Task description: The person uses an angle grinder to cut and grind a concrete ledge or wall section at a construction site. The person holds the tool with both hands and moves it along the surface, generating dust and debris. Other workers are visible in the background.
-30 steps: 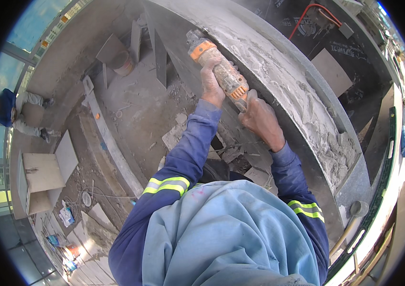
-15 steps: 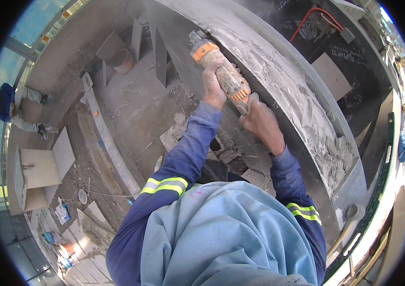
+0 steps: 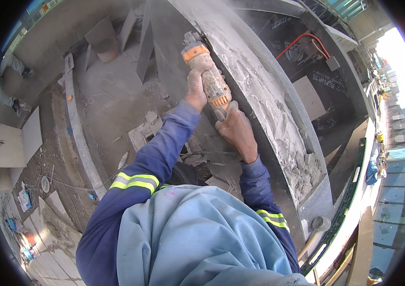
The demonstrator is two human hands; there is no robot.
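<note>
A dusty angle grinder point(image 3: 215, 88) with orange bands lies at a slant along the edge of a long curved grey panel. My left hand point(image 3: 196, 88) is wrapped round the middle of its body. Lower down, my right hand point(image 3: 237, 131) grips the rear end. The grinder's head is against the panel's upper edge; its disc is mostly hidden. Rough grey mortar point(image 3: 264, 90) fills the strip just right of that edge. Fine dust hangs around the tool.
A mallet point(image 3: 320, 224) and a long green level point(image 3: 350, 190) lie at the right. Beyond the mortar is a dark recess with a red conduit point(image 3: 302, 40). Rubble, a bucket point(image 3: 106, 50) and an open box point(image 3: 9, 145) stand left. Another person's legs point(image 3: 11, 86) show far left.
My view has turned, so the surroundings sit further left in the picture. Both hands keep their hold on the grinder, which remains at the panel's edge. Dust haze looks thicker.
</note>
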